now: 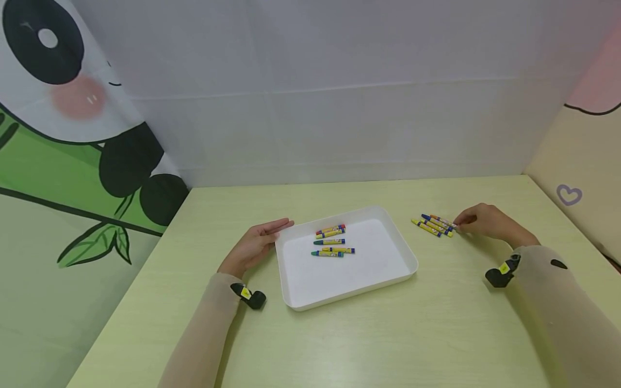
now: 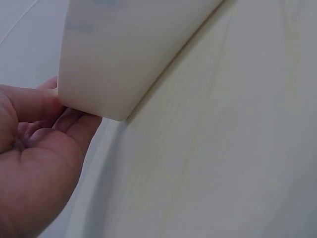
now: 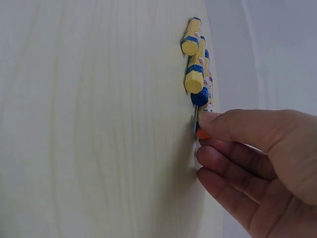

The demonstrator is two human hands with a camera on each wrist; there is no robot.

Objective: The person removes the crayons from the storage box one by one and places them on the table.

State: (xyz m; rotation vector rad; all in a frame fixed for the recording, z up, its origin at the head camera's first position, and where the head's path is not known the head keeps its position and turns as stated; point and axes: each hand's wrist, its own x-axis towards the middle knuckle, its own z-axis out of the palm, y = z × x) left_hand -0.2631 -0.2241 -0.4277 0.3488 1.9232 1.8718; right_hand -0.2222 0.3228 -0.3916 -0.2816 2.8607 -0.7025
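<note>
A white rectangular tray [image 1: 373, 264] lies at a slant on the table, with several wax crayons [image 1: 330, 242] in its upper left part. At the tray's far left corner, my left hand [image 1: 252, 245] grips the rim between thumb and fingers; in the left wrist view the tray's wall [image 2: 109, 69] hides some fingertips. Off to the right, my right hand [image 1: 487, 222] pinches the near end of an orange crayon [image 3: 203, 134]. That crayon lies beside a small group of crayons in yellow-and-blue wrappers [image 1: 429, 226].
The pale wood-grain table [image 1: 339, 345] runs back to a plain light cloth wall [image 1: 339, 129]. Printed cloth [image 1: 97, 215] stands along the left side, and a cream panel with a heart [image 1: 568, 194] on the right.
</note>
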